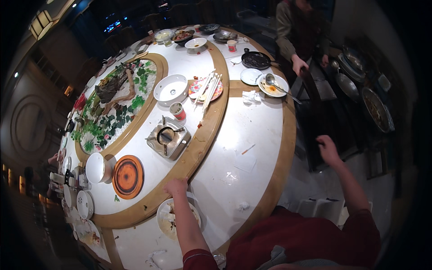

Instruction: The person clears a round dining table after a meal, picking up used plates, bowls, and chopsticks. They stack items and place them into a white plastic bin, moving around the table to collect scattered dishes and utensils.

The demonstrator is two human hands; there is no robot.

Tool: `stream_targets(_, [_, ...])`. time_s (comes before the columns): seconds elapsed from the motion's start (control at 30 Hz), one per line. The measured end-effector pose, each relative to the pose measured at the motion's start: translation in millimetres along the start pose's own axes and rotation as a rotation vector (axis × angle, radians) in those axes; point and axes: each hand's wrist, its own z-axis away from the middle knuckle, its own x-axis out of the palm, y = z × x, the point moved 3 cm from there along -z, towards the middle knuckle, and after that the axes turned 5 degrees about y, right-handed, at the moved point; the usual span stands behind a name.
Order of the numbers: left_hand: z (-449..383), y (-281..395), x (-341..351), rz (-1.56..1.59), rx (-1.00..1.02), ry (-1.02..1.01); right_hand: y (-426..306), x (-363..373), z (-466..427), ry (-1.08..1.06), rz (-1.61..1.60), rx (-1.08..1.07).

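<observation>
My left hand (176, 186) reaches over a plate with food scraps and crumpled tissue (165, 225) and rests at the wooden rim of the round turntable (206, 143). Its thumb stands apart from the fingers. Left of it on the turntable are an orange-brown round board (128, 177) and a white bowl (97, 168). Beyond it stands a portable metal stove (167, 138). My right hand (328, 149) is off the table to the right, its fingers curled beside a dark chair (314, 131); whether it grips anything is hidden.
A co-worker's hand (298, 64) holds a dark chair top (308, 79). A cart with pans (376, 108) stands right. The turntable bears a white basin (171, 88), chopsticks on a floral plate (212, 88) and planted decor (114, 98). A ladle (281, 88) overhangs the table edge.
</observation>
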Motion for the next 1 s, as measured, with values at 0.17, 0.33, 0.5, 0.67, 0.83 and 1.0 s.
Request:
stream_targets(0.17, [-19, -6, 15, 0.062, -0.027, -0.01, -98, 161, -152, -0.269, -0.088, -0.223])
stream_targets(0.33, [-19, -9, 28, 0.01, -0.071, 0.169, -161, 290, -268, -0.322, 0.01, -0.468])
stream_targets(0.5, [-27, -10, 30, -0.011, -0.104, 0.001, -200, 389, -354, -0.357, 0.252, -0.615])
stream_targets(0.67, [-38, -10, 26, 0.033, -0.17, -0.075, -211, 448, -398, -0.508, 0.493, -0.78])
stream_targets(0.83, [-47, -11, 29, 0.057, -0.207, -0.15, -205, 479, -423, -0.675, 0.55, -0.915])
stream_targets(1.0, [-50, -18, 32, 0.083, -0.194, -0.225, -188, 490, -429, -0.543, 0.512, -1.116])
